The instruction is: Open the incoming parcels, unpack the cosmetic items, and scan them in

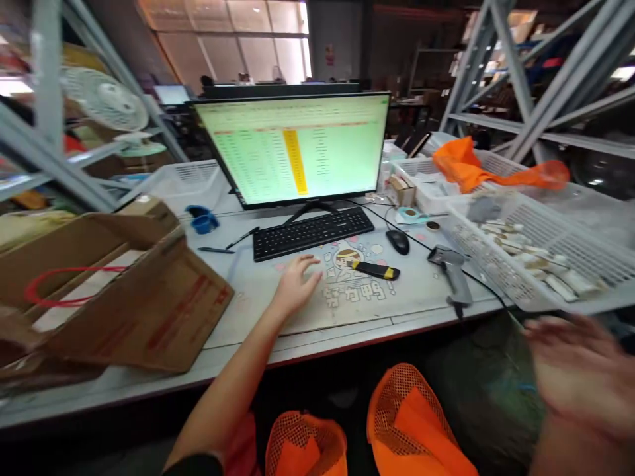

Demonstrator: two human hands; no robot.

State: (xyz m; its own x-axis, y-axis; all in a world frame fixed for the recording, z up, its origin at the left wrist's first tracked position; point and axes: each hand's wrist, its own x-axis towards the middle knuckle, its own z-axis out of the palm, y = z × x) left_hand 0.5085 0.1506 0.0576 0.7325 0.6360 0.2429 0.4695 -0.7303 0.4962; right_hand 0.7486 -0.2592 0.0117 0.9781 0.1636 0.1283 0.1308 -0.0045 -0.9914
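My left hand (297,284) is over the printed desk mat (297,320), its fingers apart and holding nothing. Whether its fingertips touch the mat I cannot tell. To its right lies a black and yellow utility knife (376,270), with a black keyboard (312,233) just behind the hand. Off the desk's front edge at the far right is my right hand (580,370), blurred, with fingers stretched out and nothing in them. Nearest to it is a white plastic basket (526,287) containing several small white pieces. A grey barcode scanner (454,274) rests left of that basket.
A monitor (307,152) showing a spreadsheet stands behind the keyboard. An open cardboard box (163,317) takes up the left side. A black mouse (397,242), a blue tape roll (202,221) and pens lie around. Orange mesh material (411,410) shows below the desk edge.
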